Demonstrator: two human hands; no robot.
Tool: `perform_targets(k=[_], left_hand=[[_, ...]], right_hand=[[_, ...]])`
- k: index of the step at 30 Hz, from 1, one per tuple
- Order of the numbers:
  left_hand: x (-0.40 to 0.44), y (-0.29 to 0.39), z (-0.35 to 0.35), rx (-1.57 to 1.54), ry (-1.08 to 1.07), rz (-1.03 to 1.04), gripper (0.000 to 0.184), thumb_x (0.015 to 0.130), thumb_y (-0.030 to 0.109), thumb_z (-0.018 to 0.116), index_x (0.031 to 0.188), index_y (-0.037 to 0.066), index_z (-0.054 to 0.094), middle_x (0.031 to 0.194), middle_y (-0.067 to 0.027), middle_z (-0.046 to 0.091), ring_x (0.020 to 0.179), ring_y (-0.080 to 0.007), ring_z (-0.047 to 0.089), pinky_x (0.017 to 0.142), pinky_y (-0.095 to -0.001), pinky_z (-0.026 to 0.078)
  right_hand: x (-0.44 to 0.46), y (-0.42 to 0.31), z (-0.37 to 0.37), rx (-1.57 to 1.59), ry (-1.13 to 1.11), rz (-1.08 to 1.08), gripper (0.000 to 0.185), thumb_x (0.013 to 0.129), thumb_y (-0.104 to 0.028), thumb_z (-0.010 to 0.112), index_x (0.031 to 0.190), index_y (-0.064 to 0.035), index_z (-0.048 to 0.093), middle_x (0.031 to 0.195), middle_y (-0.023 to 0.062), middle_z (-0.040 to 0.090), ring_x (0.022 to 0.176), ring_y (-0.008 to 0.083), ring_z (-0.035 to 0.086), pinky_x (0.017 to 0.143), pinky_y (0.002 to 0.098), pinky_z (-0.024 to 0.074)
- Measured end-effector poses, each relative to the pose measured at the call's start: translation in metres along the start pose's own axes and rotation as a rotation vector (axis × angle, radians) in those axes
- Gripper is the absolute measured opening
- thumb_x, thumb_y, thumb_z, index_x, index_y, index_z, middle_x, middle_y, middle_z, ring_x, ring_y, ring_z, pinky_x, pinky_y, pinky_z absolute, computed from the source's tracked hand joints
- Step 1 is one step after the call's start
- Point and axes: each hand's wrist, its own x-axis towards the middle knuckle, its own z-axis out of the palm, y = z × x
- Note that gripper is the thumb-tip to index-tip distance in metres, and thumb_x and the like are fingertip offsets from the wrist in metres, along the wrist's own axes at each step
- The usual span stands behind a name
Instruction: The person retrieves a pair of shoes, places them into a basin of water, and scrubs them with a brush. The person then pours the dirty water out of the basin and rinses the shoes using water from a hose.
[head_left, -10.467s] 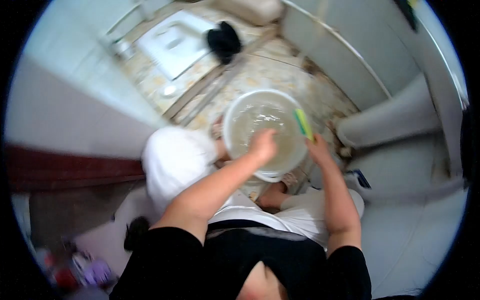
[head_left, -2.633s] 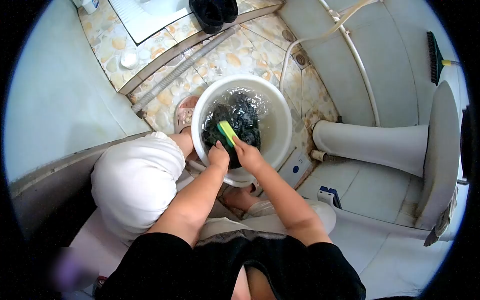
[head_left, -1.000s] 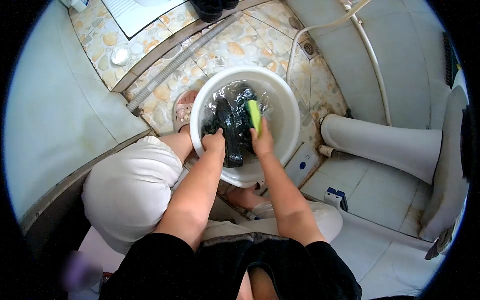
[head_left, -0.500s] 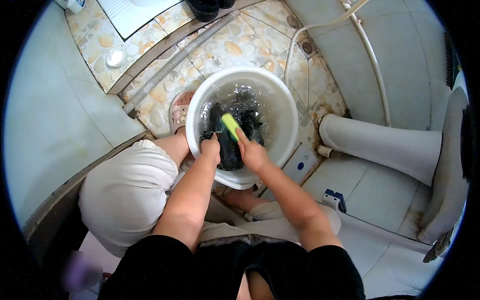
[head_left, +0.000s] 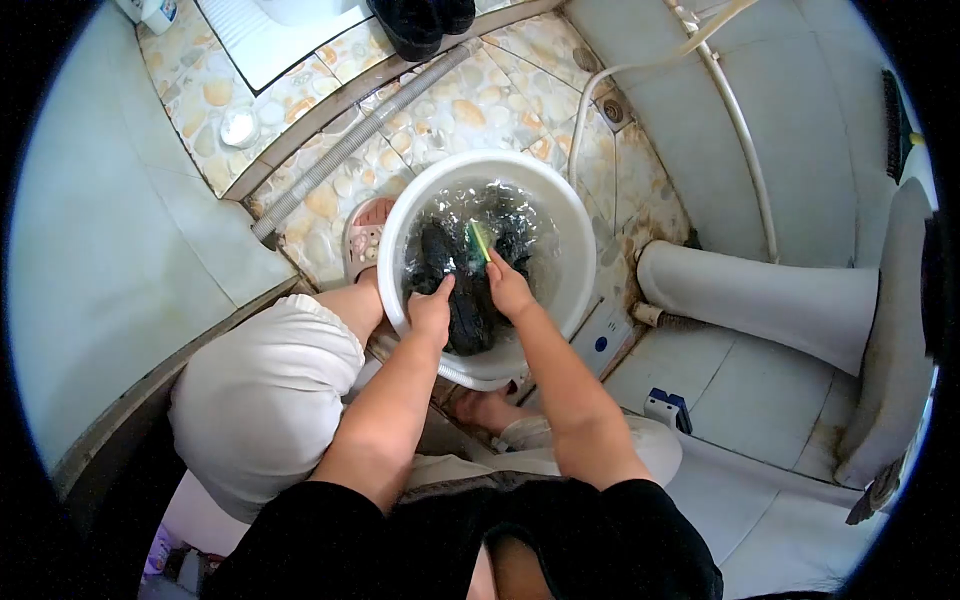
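Observation:
A white basin (head_left: 584,245) of cloudy water stands on the floor between my legs. In it a soaked black shoe (head_left: 467,322) lies partly under water, and another dark thing (head_left: 513,240) beside it is too blurred to name. My left hand (head_left: 430,314) grips the shoe on its left side, thumb on top. Fingers of my right hand (head_left: 510,288) close around a yellow-green scrub brush (head_left: 481,241), seen edge-on against the shoe's right side. The brush's lower end is hidden by the fingers.
A grey corrugated hose (head_left: 365,140) crosses the pebble-patterned floor. Black shoes (head_left: 410,28) sit on the raised step near a white round lid (head_left: 239,128). To the right are a white pedestal (head_left: 755,300), a pale hose (head_left: 580,120) and a blue-and-white brush (head_left: 668,405).
The brush has turned from showing its broad back to edge-on, and my right hand has moved slightly with it. My left thumb now lies over the shoe. The whole view has shifted a little.

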Motion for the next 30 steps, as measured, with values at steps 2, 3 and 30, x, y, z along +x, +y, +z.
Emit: perform_targets(k=[2,3,30], left_hand=[[0.0,-0.006,0.008,0.084,-0.009,0.173,0.032,0.071,0.007,0.063,0.098,-0.004,0.05,0.09,-0.0098,0.056,0.078,-0.0191,0.054,0.071,-0.0305,0.042],[-0.03,0.015,0.02,0.219,0.078,0.262,0.025,0.071,0.005,0.06,0.094,-0.002,0.051,0.086,-0.0122,0.058,0.077,-0.0218,0.056,0.07,-0.0312,0.042],[-0.014,-0.007,0.01,0.613,-0.003,0.366,0.025,0.07,0.008,0.061,0.092,0.0,0.054,0.087,-0.0163,0.059,0.082,-0.0285,0.057,0.071,-0.034,0.041]], right_hand=[[-0.023,-0.017,-0.012,0.006,-0.02,-0.066,0.039,0.085,-0.027,0.035,0.124,-0.025,0.032,0.093,0.0214,0.054,0.084,0.0361,0.053,0.073,0.0399,0.042],[-0.038,-0.033,-0.024,0.013,-0.038,-0.131,0.039,0.085,-0.027,0.036,0.123,-0.0242,0.033,0.091,0.0221,0.054,0.081,0.0372,0.053,0.071,0.0403,0.0424],[0.001,-0.089,-0.034,-0.547,-0.186,-0.224,0.035,0.084,-0.026,0.034,0.118,-0.0233,0.039,0.078,0.022,0.055,0.067,0.0342,0.056,0.061,0.0419,0.0451]])
